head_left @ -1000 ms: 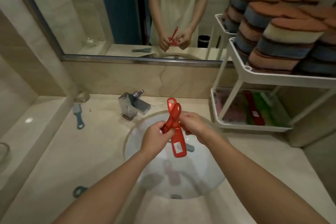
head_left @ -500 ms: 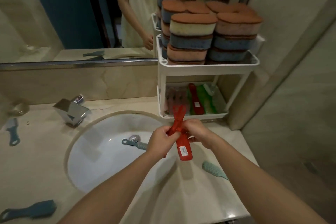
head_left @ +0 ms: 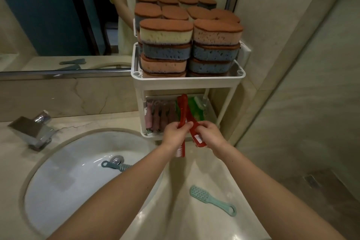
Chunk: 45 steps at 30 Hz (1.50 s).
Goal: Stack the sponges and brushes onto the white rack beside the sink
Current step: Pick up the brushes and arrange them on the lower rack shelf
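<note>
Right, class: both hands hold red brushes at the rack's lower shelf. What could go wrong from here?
The two red brushes cross at the handles and could snag on the crowded lower shelf. A jolt to the white rack could topple the tall sponge stacks.

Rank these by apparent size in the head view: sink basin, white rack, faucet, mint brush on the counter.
1. sink basin, largest
2. white rack
3. faucet and mint brush: they look alike, and the brush lies nearer the camera, so I leave them unranked.
</note>
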Each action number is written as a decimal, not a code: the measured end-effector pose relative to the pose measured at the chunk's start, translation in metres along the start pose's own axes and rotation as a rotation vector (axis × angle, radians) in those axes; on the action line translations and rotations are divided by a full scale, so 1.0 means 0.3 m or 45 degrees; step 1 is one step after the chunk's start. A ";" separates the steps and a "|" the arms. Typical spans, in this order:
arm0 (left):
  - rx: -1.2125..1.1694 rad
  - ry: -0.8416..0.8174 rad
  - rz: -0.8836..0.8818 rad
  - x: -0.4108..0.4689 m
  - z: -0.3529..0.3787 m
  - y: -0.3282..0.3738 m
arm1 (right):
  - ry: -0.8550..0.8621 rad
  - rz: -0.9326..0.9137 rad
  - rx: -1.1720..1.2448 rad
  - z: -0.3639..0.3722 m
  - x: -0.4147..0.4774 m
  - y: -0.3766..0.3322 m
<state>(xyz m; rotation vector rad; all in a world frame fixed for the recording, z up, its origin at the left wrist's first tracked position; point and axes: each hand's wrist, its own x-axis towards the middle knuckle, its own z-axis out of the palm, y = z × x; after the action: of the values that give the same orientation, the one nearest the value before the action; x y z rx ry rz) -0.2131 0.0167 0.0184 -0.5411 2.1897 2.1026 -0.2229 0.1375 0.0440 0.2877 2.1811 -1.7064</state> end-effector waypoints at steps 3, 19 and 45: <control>-0.066 0.011 -0.085 0.046 0.028 0.050 | 0.147 -0.029 0.010 -0.013 0.074 -0.012; -0.231 0.073 -0.263 0.196 0.008 0.044 | 0.264 -0.040 -0.496 0.013 0.376 0.023; -0.239 0.208 -0.324 0.252 0.096 0.092 | 0.182 -0.317 -0.132 -0.007 0.335 0.028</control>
<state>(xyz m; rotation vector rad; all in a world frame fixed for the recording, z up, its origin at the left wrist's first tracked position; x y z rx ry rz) -0.2976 0.0292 0.0216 -0.9815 1.8837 2.2025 -0.3123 0.1359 -0.0030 0.1177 2.4903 -1.7385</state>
